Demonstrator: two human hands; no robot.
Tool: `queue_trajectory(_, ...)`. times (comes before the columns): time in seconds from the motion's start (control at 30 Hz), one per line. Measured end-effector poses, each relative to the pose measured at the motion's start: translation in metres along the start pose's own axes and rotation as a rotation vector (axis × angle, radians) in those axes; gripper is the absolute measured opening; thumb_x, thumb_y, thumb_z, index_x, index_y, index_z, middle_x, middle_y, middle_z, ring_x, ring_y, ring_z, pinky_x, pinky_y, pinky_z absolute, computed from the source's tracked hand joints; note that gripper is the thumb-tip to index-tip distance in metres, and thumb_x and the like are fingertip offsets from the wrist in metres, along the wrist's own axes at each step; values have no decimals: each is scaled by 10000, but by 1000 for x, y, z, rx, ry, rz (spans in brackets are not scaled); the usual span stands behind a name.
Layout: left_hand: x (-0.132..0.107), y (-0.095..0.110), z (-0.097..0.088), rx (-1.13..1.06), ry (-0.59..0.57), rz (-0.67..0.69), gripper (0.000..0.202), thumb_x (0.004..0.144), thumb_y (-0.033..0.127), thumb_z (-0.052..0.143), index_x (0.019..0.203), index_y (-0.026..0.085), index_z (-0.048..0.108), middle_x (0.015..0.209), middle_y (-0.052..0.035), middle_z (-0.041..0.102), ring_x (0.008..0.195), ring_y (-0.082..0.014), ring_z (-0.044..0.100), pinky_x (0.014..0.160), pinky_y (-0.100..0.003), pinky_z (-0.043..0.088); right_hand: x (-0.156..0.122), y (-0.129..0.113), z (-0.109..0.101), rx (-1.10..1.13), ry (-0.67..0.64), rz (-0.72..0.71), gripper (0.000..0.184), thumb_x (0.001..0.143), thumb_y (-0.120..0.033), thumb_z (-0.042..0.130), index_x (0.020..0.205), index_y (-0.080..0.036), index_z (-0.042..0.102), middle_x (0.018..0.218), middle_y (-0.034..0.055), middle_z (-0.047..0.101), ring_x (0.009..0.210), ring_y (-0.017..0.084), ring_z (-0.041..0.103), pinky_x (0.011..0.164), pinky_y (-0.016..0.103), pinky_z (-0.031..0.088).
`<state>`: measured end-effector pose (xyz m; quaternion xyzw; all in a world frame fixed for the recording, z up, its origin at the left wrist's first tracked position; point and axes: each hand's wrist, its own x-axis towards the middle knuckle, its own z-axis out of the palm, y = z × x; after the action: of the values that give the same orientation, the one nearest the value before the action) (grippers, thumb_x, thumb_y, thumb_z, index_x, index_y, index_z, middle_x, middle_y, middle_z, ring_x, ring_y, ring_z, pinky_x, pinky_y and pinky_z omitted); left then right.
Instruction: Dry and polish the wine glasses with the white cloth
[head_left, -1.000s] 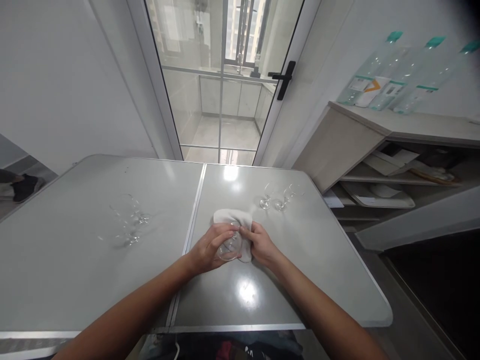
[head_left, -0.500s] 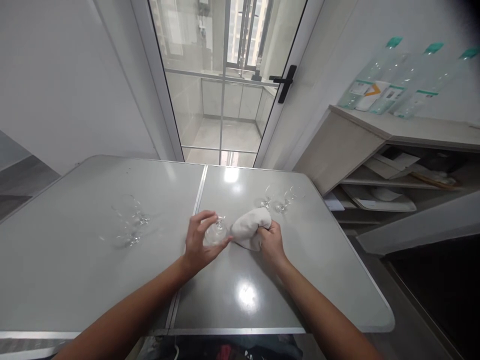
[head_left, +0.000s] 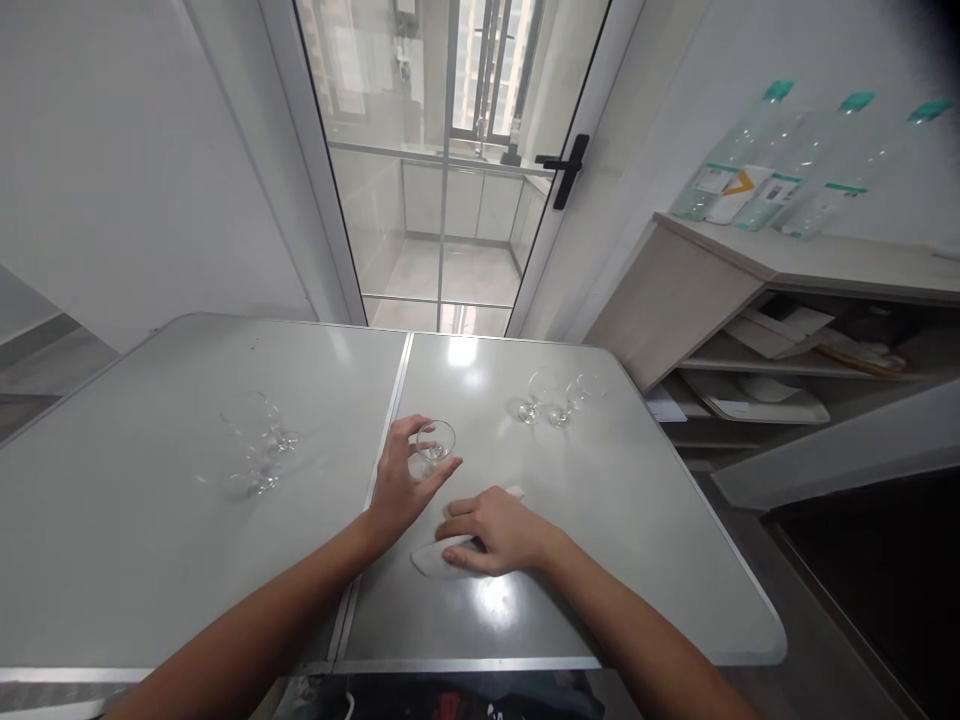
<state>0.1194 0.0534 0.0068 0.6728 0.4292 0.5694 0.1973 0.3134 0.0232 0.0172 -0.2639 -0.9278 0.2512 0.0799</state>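
The left hand [head_left: 396,485] grasps a clear glass [head_left: 437,453] between thumb and fingers, just right of the table's metal seam [head_left: 397,382]. The right hand [head_left: 506,530] bends over a white cloth [head_left: 433,562] on the table [head_left: 645,560]; whether it grips, I can't tell. Two stemmed glasses [head_left: 528,413] stand beyond, near the far right corner.

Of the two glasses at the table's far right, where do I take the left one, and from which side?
I'd take that glass by its stem, under the bowl, coming from the left. It seems to stand upright on its foot, the stem is narrow below a wider bowl, and the second glass stands close on its right.
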Motion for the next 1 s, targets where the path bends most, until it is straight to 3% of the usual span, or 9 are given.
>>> queue_trajectory(0.2,-2,-3,2,-14,-14,-65,563,806,345,810,1269,271,497,1211,-72,523,1059,-211,642,770,-390,675,8,-5,3,-210,122,102,416,1026,-478,444,1351,-272,600,1395,108,593,826,185,678,703,313,464)
queue_trajectory(0.53,1,-8,4,-28,-73,-99,594,829,320,791,1339,282,488,1299,-93,564,1157,-245,642,840,-427,662,14,4,4,-205,116,180,452,1077,-451,336,1411,-211,522,1376,104,651,1084,245,688,854,380,510)
queue_trajectory(0.73,5,-16,4,-38,-69,-73,810,802,352,815,1470,311,359,1512,-140,430,1316,-298,549,1015,-523,569,15,13,4,-219,139,233,483,1066,-480,354,1456,-227,482,1555,104,504,1042,243,714,851,399,543)
queue_trajectory(0.83,6,-22,1,-25,-42,-79,702,877,362,735,1464,293,355,1513,-152,410,1292,-281,558,1054,-529,524,12,23,-2,-212,174,309,485,1058,-495,354,1466,-264,481,1626,67,408,1062,250,715,864,408,555)
queue_trajectory(1.0,5,-29,1,19,-110,-179,457,964,393,601,1366,261,429,1405,-137,483,1182,-250,609,970,-479,553,0,43,-18,-195,246,473,475,1050,-499,372,1462,-295,490,1645,44,378,1151,260,688,898,388,550)
